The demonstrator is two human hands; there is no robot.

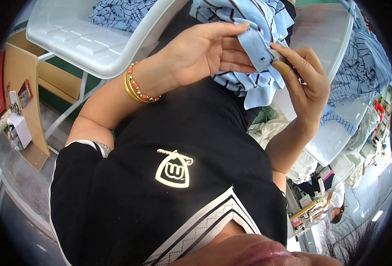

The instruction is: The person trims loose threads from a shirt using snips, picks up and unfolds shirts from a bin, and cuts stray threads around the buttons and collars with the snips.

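We see a light blue garment (pixel 271 17) with dark stripes, bunched between the two hands in front of the black clothing (pixel 196 119); from it sticks out a plain blue band (pixel 252 44), flat, with one small dark spot (pixel 263 59) near its end. Around it we have a large white bin (pixel 85 48) on our left, a translucent bin (pixel 313 24) on our right, partly covered by the garment, and a wooden worktop (pixel 24 88) off to the left. Blue striped fabric lies in the left bin (pixel 122 13) and heaped at the right (pixel 360 66). Our left hand (pixel 231 48) is half open, palm up, the band held between its thumb and straight fingers, which hide part of it. Our right hand (pixel 304 73) is pinched at the band's edge, thumb and forefinger closed on a small grey piece (pixel 276 55), mostly hidden, so we cannot tell its kind.
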